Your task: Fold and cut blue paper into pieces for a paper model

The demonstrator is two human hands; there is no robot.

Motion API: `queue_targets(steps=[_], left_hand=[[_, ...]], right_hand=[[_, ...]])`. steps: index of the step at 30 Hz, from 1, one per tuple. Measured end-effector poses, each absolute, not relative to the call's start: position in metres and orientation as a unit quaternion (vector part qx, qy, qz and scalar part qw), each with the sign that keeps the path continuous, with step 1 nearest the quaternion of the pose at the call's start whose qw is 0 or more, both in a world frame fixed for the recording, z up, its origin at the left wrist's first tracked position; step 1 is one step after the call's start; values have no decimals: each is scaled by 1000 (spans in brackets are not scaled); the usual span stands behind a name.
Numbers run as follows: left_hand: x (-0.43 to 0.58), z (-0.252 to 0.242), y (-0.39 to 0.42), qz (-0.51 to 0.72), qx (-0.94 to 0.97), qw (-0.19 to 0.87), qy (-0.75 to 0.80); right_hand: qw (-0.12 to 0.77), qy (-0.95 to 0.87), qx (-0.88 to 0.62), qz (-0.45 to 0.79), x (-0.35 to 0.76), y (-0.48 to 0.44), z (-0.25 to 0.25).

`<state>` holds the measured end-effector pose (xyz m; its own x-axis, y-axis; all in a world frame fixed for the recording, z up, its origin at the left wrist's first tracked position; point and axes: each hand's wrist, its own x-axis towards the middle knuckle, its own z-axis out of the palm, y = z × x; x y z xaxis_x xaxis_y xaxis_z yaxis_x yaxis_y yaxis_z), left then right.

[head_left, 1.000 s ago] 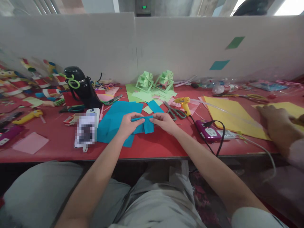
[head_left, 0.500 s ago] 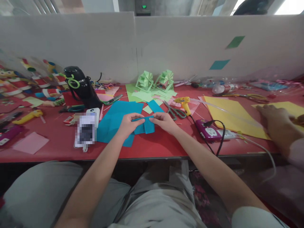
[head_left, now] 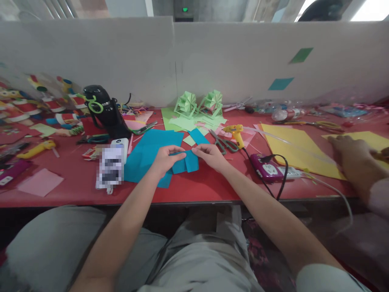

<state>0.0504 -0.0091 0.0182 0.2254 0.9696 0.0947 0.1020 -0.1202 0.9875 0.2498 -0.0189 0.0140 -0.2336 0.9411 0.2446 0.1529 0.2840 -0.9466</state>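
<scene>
Between my hands is a small folded piece of blue paper (head_left: 192, 161), its lower part hanging as two flaps. My left hand (head_left: 166, 160) pinches its left side between thumb and fingers. At its upper right corner, my right hand (head_left: 209, 155) pinches the edge. Larger blue sheets (head_left: 146, 154) lie under and beside my left hand. Just behind the hands are a blue strip (head_left: 199, 136) and a small pale green square (head_left: 189, 140). Grey-handled scissors (head_left: 224, 142) rest to the right of them, near a yellow glue gun (head_left: 235, 132).
A phone (head_left: 110, 166) and a black bottle (head_left: 105, 109) stand left. Two green paper models (head_left: 186, 103) sit at the back. On the right are a purple power strip (head_left: 266, 167) with cables, yellow sheets (head_left: 294, 146) and another person's hand (head_left: 352, 156). A partition (head_left: 121, 56) closes the back.
Both hands keep their pinch on the blue paper. Its right flap has swung slightly and stands a little more apart from the left flap. The view has shifted very slightly.
</scene>
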Motion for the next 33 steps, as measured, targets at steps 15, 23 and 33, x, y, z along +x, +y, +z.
queue_targets(steps=[15,23,33], left_hand=[[52,24,-14,414,606,523,432],[50,21,-10,445,579,516,447],[56,29,-18,401,629,510,428]], right_hand=[[470,-667,-415,403,254,-21,14],[446,-676,-421,409,251,-22,18],[412,-704,-405,414,256,-21,13]])
